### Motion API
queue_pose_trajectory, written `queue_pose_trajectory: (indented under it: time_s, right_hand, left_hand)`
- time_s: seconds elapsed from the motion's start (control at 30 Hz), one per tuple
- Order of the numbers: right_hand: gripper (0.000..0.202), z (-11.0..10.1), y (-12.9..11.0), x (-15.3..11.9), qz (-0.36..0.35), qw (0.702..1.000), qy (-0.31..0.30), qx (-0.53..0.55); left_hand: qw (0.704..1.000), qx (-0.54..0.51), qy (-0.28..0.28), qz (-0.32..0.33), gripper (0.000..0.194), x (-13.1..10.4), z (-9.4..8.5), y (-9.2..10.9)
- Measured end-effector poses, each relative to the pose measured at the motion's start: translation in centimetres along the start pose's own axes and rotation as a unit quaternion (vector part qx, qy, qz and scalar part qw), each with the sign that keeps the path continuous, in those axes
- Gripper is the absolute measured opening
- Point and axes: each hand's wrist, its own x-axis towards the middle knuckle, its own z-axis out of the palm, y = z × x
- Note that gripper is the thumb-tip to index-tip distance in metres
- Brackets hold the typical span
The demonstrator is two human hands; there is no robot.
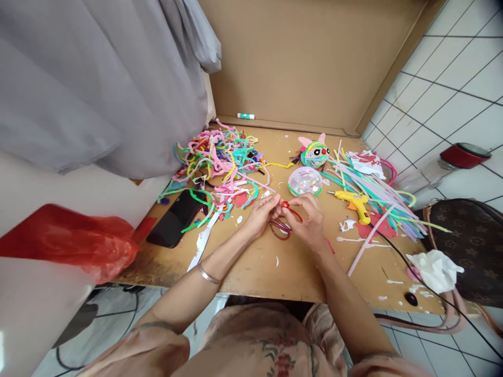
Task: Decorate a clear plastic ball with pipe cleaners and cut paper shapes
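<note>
My left hand point(264, 214) and my right hand point(310, 222) meet over the front middle of the table, fingers closed in a pinch. Between their fingertips is a small round red piece point(285, 204), either a bead or a tight red coil. A loop of dark red cord point(280, 230) hangs under the fingers, and a red strand runs past my right palm. Just beyond the hands stands a clear round bowl point(305, 182) rimmed with pastel pipe cleaners. Behind it sits a colourful animal head point(315, 153) with pink ears and a red nose.
Tangled pipe cleaners point(223, 157) are heaped at the left, near a black phone point(173, 220). Straight pipe cleaners point(377, 193) lie at the right beside a yellow glue gun point(353, 201) with a cable. A glue stick point(245, 115), crumpled tissue point(436, 269) and brown bag point(463, 246) are around.
</note>
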Motion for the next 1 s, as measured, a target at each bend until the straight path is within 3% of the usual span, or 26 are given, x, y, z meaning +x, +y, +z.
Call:
queue_pose_trajectory:
  time_s: [0.47, 1.0]
  right_hand:
    - [0.002, 0.01, 0.54, -0.17, -0.025, 0.999, -0.025, 0.011]
    - [0.005, 0.02, -0.11, 0.07, 0.017, 0.999, -0.025, 0.044]
  left_hand:
    - [1.000, 0.010, -0.015, -0.012, 0.041, -0.32, 0.01, 0.60]
    - [0.998, 0.045, 0.015, 0.042, 0.037, -0.16, -0.22, 0.00]
